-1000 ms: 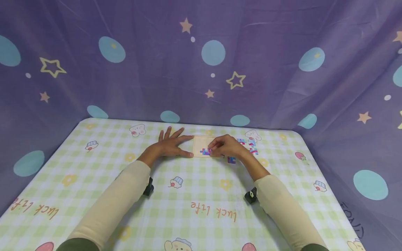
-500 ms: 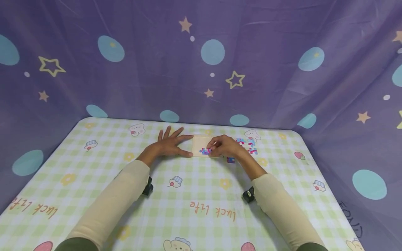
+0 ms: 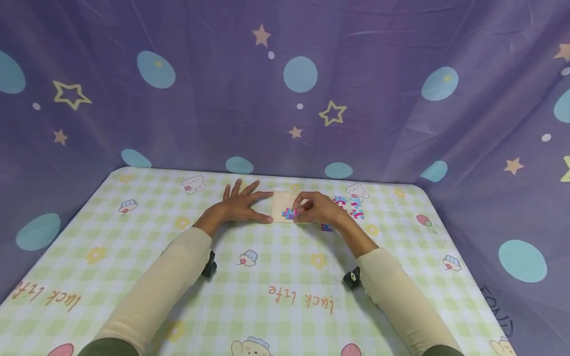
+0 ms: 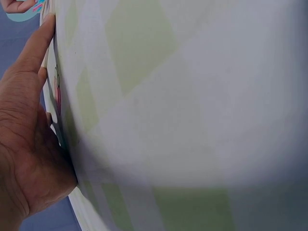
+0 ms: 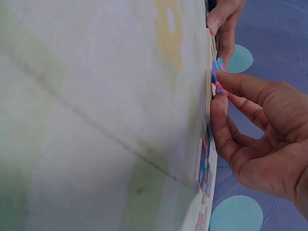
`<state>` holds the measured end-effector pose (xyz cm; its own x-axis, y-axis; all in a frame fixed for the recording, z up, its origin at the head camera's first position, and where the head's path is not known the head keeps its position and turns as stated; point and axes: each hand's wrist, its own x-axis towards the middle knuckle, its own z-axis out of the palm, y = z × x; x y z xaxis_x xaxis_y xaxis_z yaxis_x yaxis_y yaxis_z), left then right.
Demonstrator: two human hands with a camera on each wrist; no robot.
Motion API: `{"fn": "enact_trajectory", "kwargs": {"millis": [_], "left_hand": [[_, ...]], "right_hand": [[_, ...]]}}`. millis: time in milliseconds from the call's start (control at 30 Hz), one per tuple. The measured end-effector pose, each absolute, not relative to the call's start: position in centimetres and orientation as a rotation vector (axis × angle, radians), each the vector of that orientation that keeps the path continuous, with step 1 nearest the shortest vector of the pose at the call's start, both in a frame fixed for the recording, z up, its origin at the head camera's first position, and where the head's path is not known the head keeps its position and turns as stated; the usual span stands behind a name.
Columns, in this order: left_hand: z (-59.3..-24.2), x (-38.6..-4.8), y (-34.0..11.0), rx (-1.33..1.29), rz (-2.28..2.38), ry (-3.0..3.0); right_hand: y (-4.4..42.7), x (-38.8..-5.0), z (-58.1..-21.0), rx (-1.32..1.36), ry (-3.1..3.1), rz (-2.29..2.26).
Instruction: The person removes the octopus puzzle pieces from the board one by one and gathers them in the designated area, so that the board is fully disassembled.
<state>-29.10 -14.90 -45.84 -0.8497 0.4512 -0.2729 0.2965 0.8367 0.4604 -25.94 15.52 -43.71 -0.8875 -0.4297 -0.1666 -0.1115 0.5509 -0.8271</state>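
In the head view, a shallow wooden puzzle tray point(image 3: 280, 199) lies on the table between both hands. My left hand point(image 3: 239, 207) has its fingers spread, with thumb and index finger touching the tray's left edge. Over the tray, my right hand point(image 3: 318, 207) pinches a blue, purple and pink jigsaw piece point(image 5: 221, 88) between thumb and fingers. The right wrist view shows it tilted above the tray's near side. Fingers partly cover the colourful jigsaw area point(image 3: 289, 214), so I cannot tell how many pieces are there. The left wrist view mostly shows tablecloth beside the left hand point(image 4: 29, 125).
Several loose jigsaw pieces point(image 3: 357, 214) lie right of the tray, partly behind the right hand. One piece point(image 3: 327, 227) sits nearer, below the right wrist. A checked tablecloth point(image 3: 285, 267) covers the table, and a purple curtain point(image 3: 213, 99) rises behind it.
The colourful jigsaw area at the right fingertips looks slightly more tilted than before. Both hands stay nearly in place, and the head view shifts a little.
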Motion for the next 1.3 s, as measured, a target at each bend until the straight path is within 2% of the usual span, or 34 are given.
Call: {"fn": "enact_trajectory", "kwargs": {"millis": [467, 733, 1067, 1300], "left_hand": [[-46.0, -29.3, -15.1, 0.569, 0.582, 2.637], [-47.5, -30.7, -15.2, 0.538, 0.533, 2.650], [-46.2, -29.6, -15.1, 0.553, 0.527, 2.637], [-45.6, -29.1, -15.0, 0.574, 0.545, 2.636]], "right_hand": [[15.4, -25.7, -44.0, -0.547, 2.422, -1.356], [15.3, -25.5, -43.7, -0.506, 2.390, -1.378], [16.1, -24.8, -43.3, -0.592, 2.403, -1.390], [17.1, -24.2, -43.5, -0.501, 2.397, -1.470]]}}
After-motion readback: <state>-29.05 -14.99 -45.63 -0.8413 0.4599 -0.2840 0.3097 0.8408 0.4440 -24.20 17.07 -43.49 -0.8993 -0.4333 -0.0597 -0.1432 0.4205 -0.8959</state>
